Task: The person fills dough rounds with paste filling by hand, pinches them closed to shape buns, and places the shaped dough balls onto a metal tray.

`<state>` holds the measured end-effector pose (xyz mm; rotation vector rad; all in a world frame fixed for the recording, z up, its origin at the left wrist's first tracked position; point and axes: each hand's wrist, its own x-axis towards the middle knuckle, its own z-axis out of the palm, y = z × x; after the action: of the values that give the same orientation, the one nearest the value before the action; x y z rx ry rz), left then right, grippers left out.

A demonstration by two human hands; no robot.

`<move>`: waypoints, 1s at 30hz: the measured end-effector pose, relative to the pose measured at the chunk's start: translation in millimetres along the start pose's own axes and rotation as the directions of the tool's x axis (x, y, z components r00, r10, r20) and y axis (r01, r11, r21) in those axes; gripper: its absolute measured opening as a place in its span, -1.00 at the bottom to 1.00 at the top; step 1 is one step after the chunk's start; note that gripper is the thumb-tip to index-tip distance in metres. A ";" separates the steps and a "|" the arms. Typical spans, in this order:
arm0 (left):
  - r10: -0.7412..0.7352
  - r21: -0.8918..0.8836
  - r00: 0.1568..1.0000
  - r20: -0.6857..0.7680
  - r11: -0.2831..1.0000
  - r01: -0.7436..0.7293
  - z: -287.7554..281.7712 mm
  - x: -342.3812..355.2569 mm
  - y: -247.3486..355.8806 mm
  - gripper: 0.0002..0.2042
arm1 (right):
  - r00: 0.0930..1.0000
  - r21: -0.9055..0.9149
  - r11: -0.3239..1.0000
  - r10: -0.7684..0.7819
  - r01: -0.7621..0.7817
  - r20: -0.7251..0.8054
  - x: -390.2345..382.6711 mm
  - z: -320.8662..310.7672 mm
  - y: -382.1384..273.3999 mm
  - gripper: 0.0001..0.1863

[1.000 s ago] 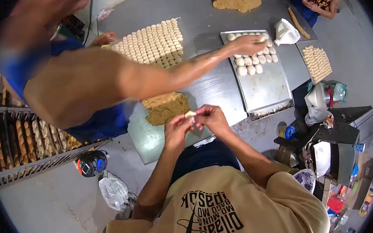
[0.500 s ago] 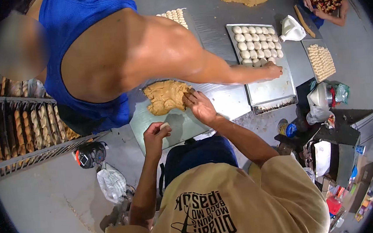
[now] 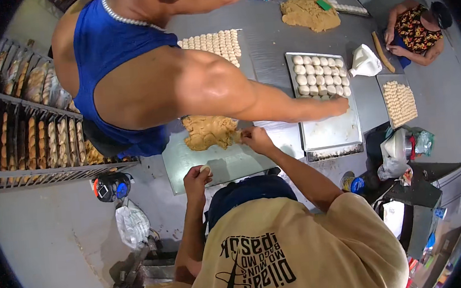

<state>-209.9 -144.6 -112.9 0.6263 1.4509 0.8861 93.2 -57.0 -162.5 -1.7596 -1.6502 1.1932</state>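
My left hand [image 3: 194, 185] is closed round a small pale dough piece [image 3: 205, 169], held over the near edge of the metal table. To its right, the curled fingers of my right hand [image 3: 258, 141] pinch at the right edge of a lumpy brown paste mound [image 3: 209, 130]. The co-worker's bare arm [image 3: 270, 104] passes just beyond the mound and covers its far side. That person's hand [image 3: 338, 104] rests at the near row of round white dough balls [image 3: 320, 77] on a metal tray [image 3: 331, 131].
A larger brown mound [image 3: 309, 14] with a green scraper [image 3: 323, 4] lies at the far side. Small dough pieces sit in rows [image 3: 214, 45] and on a right-hand tray [image 3: 399, 103]. A bread rack [image 3: 59, 173] stands left; another person [image 3: 416, 34] sits far right.
My right hand has gone from spread fingers against the paste to a curled pinch at its edge. My left hand keeps its dough piece. The view has shifted slightly.
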 end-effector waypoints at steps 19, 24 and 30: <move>0.031 0.027 0.999 -0.043 0.999 -0.030 3.4 -10.3 -20.4 -0.80 | 0.737 -0.541 0.592 -0.671 0.597 0.080 -14.0 43.9 -5.8 -0.52; 0.007 0.077 0.999 -0.037 0.997 -0.004 4.5 -6.4 -21.0 -0.79 | 0.778 -0.611 0.511 -0.544 0.605 0.315 -7.0 38.0 -8.0 -0.53; 0.002 0.061 1.000 0.013 0.998 -0.003 18.7 2.1 -9.6 -0.78 | 0.995 0.366 0.926 0.074 -0.091 0.061 -12.2 -10.3 25.4 -0.74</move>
<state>-190.3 -145.5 -120.9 0.6786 1.4701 0.8406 117.2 -70.9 -174.0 -1.5835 -1.2793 1.4822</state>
